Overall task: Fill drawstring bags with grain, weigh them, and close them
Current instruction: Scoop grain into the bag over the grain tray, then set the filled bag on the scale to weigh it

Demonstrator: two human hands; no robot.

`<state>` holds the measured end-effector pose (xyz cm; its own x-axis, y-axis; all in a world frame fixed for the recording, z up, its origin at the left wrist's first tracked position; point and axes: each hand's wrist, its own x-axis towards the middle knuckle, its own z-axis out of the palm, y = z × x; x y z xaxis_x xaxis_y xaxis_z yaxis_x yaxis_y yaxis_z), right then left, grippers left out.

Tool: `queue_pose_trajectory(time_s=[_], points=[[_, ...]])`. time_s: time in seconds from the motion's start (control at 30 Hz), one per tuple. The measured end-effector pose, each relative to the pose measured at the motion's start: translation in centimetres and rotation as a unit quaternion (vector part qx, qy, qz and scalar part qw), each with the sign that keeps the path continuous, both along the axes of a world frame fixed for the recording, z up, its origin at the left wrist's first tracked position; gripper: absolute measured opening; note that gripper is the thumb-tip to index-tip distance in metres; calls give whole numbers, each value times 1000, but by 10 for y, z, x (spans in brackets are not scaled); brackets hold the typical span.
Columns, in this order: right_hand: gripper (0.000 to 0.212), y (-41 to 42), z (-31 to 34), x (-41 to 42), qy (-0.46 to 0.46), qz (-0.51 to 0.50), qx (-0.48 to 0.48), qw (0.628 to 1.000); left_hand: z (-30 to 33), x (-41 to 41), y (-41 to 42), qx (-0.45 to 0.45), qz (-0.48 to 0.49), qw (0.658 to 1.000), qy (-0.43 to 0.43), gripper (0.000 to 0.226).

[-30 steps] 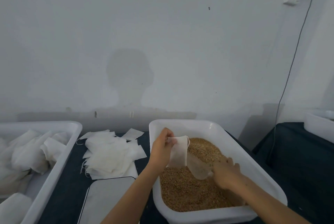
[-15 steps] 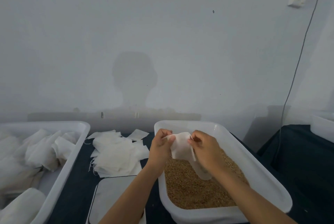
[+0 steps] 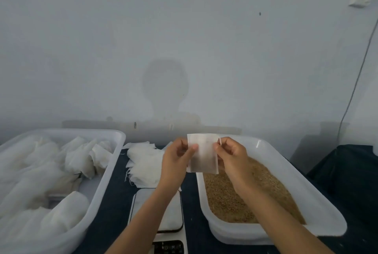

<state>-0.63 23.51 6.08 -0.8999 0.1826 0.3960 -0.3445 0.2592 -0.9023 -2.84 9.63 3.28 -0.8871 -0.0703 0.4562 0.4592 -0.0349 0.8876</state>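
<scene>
Fingers on both sides are pinching the same little white drawstring bag: left hand has the left edge between thumb and fingertips, right hand has the right edge up near the top, where a loop of drawstring sticks out. The bag hangs upright in the air, long axis vertical, mouth end up, above the gap between the scale and the near-left corner of the grain tub.

Looks like thin, floppy fabric, almost see-through. The lower half reads darker, so I'd guess there's some grain in it, but can't say how much. Should be light and totally limp, so I'd hold it by the top corners or the string. Grab it low and it'll fold over and spill.

Further out on the dark surface: a loose pile of empty bags behind the scale, and a second white tub on the left full of bags.
</scene>
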Motion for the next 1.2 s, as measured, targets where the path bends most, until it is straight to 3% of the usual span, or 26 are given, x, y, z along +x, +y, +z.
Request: queue_pose_trajectory(time_s=[0.17, 0.3, 0.5, 0.67, 0.77, 0.9, 1.2], points=[[22, -49, -21, -1, -27, 51, -4, 998, -17, 12, -43, -50, 78, 995, 26, 18], [29, -77, -52, -7, -36, 17, 69, 997, -41, 14, -70, -102, 121, 987, -13, 30], [35, -96, -90, -15, -63, 7, 148, 987, -73, 8, -95, -169, 145, 970, -100, 29], [50, -96, -101, -18, -30, -7, 175, 984, -84, 3, -99, -243, 150, 952, -106, 28], [44, -95, -104, -21, -34, 8, 169, 985, -86, 0, -101, -272, 141, 948, -83, 27], [16, -91, -109, -21, -57, 51, 152, 985, -93, -5, -107, -273, 145, 949, -60, 10], [28, -74, -117, -19, -104, 24, -33, 994, -116, -3, -129, -185, 167, 961, -120, 6]])
